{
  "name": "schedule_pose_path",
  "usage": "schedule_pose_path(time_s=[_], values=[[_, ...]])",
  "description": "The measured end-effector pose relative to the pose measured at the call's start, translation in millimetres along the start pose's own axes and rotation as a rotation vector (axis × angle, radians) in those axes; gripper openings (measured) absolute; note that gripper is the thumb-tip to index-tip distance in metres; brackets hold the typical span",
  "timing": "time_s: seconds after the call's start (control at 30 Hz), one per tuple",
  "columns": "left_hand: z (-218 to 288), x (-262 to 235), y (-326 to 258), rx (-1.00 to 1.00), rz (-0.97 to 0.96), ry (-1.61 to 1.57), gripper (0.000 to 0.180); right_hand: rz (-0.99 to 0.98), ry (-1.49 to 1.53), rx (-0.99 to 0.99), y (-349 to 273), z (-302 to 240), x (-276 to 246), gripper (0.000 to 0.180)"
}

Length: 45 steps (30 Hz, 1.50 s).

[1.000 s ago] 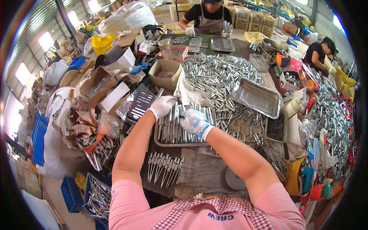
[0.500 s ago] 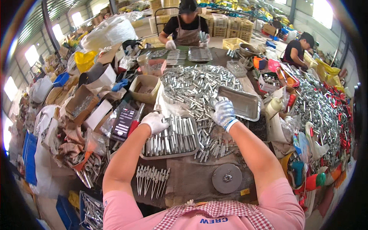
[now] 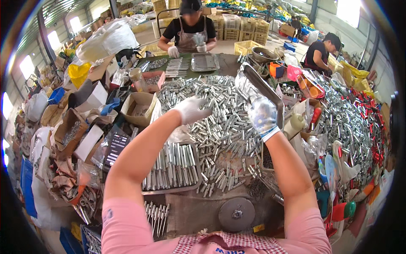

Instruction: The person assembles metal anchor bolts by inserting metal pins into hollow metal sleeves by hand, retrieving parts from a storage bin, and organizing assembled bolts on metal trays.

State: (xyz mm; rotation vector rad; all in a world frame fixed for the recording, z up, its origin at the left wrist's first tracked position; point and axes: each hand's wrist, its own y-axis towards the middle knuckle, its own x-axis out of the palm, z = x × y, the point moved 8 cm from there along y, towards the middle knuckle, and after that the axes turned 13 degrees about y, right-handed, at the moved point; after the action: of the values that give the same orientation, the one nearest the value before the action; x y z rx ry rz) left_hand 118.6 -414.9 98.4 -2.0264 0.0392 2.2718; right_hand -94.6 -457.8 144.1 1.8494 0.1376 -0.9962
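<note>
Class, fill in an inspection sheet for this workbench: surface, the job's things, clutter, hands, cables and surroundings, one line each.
Surface: table almost fully covered; a round metal disc lies at the near edge.
Job's things: big pile of metal tubes; near tray with tubes laid in rows; second tray lifted and tilted.
Clutter: cardboard box, plastic bags, loose pins.
Hands: left hand, gloved, over the pile, holding nothing visible; right hand, gloved, gripping the tilted tray.
Cables: nothing seen.
Surroundings: two other people at the far side; stacked crates behind them.
</note>
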Motion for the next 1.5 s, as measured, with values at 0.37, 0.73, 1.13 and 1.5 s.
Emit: schedule_pose_path(time_s=[0.37,0.73,1.13,1.5], values=[[3,85,78,-0.078,-0.303,0.357,0.089,-0.183,-0.354,0.023,-17,-2,14,0.008],[-76,115,-21,-0.048,-0.361,0.351,0.076,-0.457,-0.165,-0.026,-96,-17,46,0.014],[-106,24,-130,-0.115,0.252,-0.141,0.032,-1.322,-0.33,0.176,-118,-54,30,0.035],[-137,103,-282,-0.224,-0.19,0.149,0.018,-1.059,-0.034,-0.548,-119,-167,139,0.018]])
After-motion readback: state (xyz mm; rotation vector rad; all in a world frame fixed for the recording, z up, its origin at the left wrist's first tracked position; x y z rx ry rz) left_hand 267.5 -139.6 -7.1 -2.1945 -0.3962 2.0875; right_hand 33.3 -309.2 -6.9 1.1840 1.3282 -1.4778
